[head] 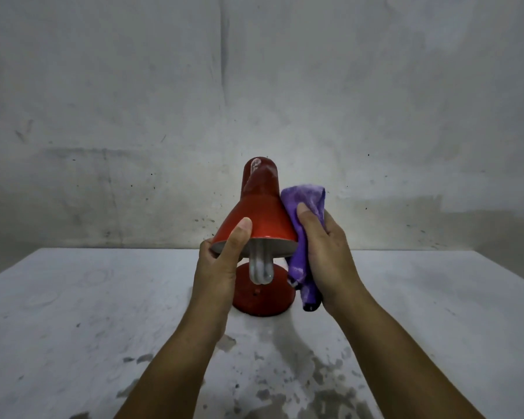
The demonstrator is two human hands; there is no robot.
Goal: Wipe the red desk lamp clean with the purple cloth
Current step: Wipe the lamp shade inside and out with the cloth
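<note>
The red desk lamp (pixel 262 207) stands on its round red base near the middle of a white table (pixel 73 313), its shade tipped toward me with a white bulb showing under the rim. My left hand (pixel 221 261) grips the shade's lower left rim, thumb on the outside. My right hand (pixel 324 252) holds the bunched purple cloth (pixel 307 201) and presses it against the shade's right side. The cloth's lower end hangs down beside the base. Pale dusty smears mark the shade's narrow top.
A stained grey wall rises right behind the table's far edge. The tabletop is scuffed, with dark worn patches toward the near edge between my forearms.
</note>
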